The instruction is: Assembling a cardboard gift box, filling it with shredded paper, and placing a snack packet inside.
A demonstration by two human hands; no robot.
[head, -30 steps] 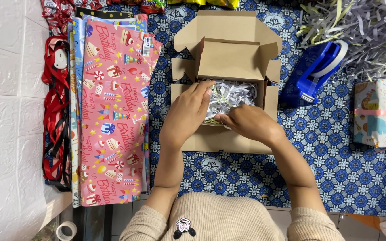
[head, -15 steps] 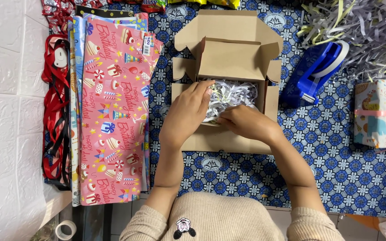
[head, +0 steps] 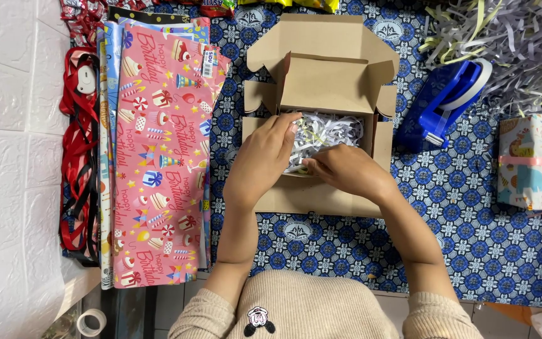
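- Since a second ago, the right hand (head: 348,171) has slid slightly left and up over the shredded paper filling (head: 327,133), while the left hand (head: 260,162) has barely shifted.
- Left hand: fingers curled, fingertips pressed into the filling at the left inner wall of the cardboard box (head: 312,196).
- Right hand: fingers bent and pinching strands of filling near the box's front wall.
- The open box sits at the middle of the blue patterned cloth (head: 371,245), lid flaps raised toward the far edge.
- Pink birthday wrapping paper (head: 158,157) lies along the cloth's left edge, red ribbon (head: 76,157) beyond it.
- A blue tape dispenser (head: 443,100) rests right of the box; a wrapped gift (head: 534,160) sits at the right edge.
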